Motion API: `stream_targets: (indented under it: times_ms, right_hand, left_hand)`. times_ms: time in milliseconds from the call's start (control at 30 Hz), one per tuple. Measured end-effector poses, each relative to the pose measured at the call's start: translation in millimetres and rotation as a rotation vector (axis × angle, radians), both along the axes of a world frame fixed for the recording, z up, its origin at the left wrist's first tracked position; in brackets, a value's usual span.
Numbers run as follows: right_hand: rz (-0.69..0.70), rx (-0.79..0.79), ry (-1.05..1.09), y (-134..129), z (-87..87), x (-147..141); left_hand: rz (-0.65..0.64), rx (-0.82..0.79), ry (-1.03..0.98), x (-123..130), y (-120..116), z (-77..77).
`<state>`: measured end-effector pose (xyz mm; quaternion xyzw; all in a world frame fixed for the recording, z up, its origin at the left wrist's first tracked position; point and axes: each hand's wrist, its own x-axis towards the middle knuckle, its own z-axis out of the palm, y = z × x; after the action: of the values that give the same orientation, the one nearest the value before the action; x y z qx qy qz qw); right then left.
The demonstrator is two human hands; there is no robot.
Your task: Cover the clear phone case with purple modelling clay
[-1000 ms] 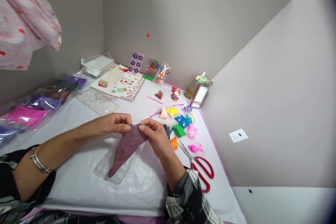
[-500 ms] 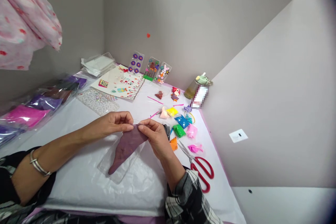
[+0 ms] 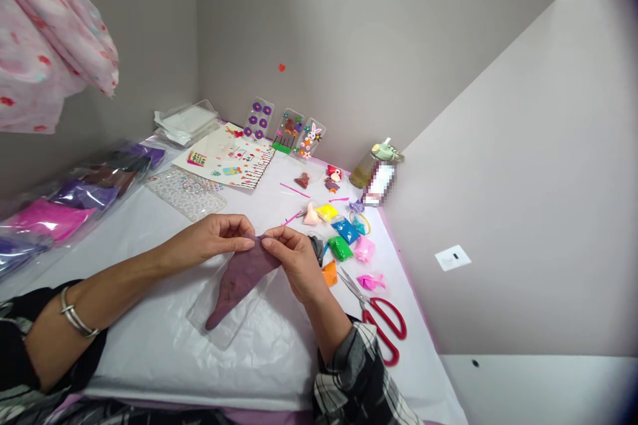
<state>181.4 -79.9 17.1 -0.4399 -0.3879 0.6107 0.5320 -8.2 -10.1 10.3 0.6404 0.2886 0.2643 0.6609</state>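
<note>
Red-handled scissors [image 3: 383, 319] lying open on the white-covered surface [image 3: 149, 358], just beside small packets of coloured clay [image 3: 340, 248]; a bottle [image 3: 371, 167] standing in the far corner; flat plastic bags of pink and purple clay [image 3: 50, 220] lining the left edge; three decorated cards [image 3: 289, 131] leaning against the wall; a pink floral cloth [image 3: 44, 40] hanging at upper left.

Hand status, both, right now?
Left hand: closed, pinching the top edge of the flat purple modelling-clay wedge.
Right hand: closed, pinching the same edge.
</note>
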Motion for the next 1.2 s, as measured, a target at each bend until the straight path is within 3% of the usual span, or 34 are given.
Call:
stream_targets:
  times_ms: [200,367,433,500,567,633,800,933,1200]
  right_hand:
    - [0.034,-0.016,0.033,-1.9,2.6,-0.7]
    - [0.015,-0.050,0.072,-1.5,4.1,-1.2]
    - [-0.024,-0.062,0.084,0.2,2.6,-0.8]
    - [-0.052,-0.069,0.090,2.1,0.5,-0.7]
    - [-0.067,-0.071,0.092,3.4,-1.3,-1.3]
    - [-0.080,-0.070,0.098,3.7,-2.2,-2.9]
    - [-0.111,-0.063,0.112,1.8,-2.2,-8.3]
    - [-0.140,-0.043,0.098,0.5,-3.0,-9.9]
    - [-0.113,-0.008,0.081,0.3,-5.3,-10.8]
  left_hand:
    - [0.057,-0.163,-0.048,0.5,-2.1,2.0]
    - [0.088,-0.133,-0.057,2.2,-3.4,1.0]
    - [0.236,0.044,-0.043,4.0,-5.1,-0.9]
    - [0.376,0.377,-0.002,5.5,-7.7,-2.8]
    - [0.439,0.737,0.059,6.3,-10.4,-4.0]
    - [0.458,0.991,0.128,6.6,-12.6,-4.3]
    - [0.490,1.287,0.268,7.7,-15.3,-1.1]
    - [0.489,1.352,0.313,9.2,-16.9,1.8]
    - [0.428,1.140,0.268,12.4,-16.3,1.1]
